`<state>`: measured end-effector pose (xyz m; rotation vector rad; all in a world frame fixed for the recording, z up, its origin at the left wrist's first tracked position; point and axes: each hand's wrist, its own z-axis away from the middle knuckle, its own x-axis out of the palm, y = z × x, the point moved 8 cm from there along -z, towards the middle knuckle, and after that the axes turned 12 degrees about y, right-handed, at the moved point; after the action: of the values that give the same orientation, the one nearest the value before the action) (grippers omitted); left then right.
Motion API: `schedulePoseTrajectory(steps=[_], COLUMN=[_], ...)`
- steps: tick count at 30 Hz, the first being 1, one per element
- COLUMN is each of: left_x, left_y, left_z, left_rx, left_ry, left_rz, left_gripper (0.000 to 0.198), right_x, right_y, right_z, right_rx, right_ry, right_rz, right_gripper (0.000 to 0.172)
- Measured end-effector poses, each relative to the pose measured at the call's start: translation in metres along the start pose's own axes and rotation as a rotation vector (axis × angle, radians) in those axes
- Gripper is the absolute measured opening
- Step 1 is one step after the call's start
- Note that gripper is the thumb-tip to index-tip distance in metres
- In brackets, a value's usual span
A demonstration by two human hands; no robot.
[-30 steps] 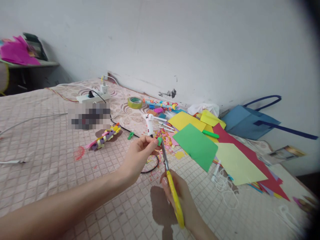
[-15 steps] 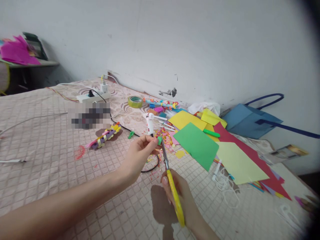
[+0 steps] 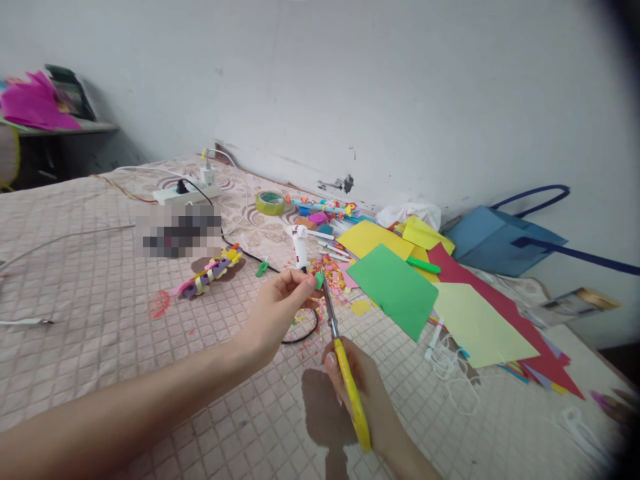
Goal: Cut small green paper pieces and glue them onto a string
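My left hand (image 3: pixel 277 308) pinches a tiny green paper scrap (image 3: pixel 319 281) between thumb and fingertips. My right hand (image 3: pixel 363 390) grips yellow-handled scissors (image 3: pixel 345 377), whose blades point up and touch the scrap. Both hands hover above a pink patterned bedspread (image 3: pixel 100 293). Just beyond the scrap lie a pile of paper cuttings (image 3: pixel 333 272) and a white glue gun (image 3: pixel 301 247).
Coloured sheets lie right: green sheet (image 3: pixel 397 288), yellow sheet (image 3: pixel 373 239), pale yellow sheet (image 3: pixel 480 325), red sheet (image 3: pixel 505 313). A blue bag (image 3: pixel 500 241) leans at the wall. Tape roll (image 3: pixel 270 203), power strip (image 3: pixel 186 193), black cable (image 3: pixel 300 333), paper caterpillar craft (image 3: pixel 213 270) and markers (image 3: pixel 330 252) sit behind.
Almost nothing moved. The view shifted slightly; both hands keep the same hold on the scrap and the scissors.
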<state>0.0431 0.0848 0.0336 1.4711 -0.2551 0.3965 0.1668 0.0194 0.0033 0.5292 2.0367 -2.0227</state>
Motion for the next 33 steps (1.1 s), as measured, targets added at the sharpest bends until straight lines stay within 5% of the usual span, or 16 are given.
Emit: schedulePoseTrajectory(steps=[11, 33], left_x=[0.0004, 0.0019], left_y=[-0.0007, 0.0008], left_z=[-0.0002, 0.0001], left_rx=[0.01, -0.002], left_ry=[-0.014, -0.014], left_rz=[0.009, 0.019], left_gripper=[0.018, 0.018], right_x=[0.0026, 0.0005], right_y=[0.0038, 0.0024], right_z=[0.0017, 0.0009], right_rx=[-0.004, 0.057], right_ry=[-0.05, 0.004], right_rz=[-0.019, -0.056], right_gripper=[0.024, 0.043])
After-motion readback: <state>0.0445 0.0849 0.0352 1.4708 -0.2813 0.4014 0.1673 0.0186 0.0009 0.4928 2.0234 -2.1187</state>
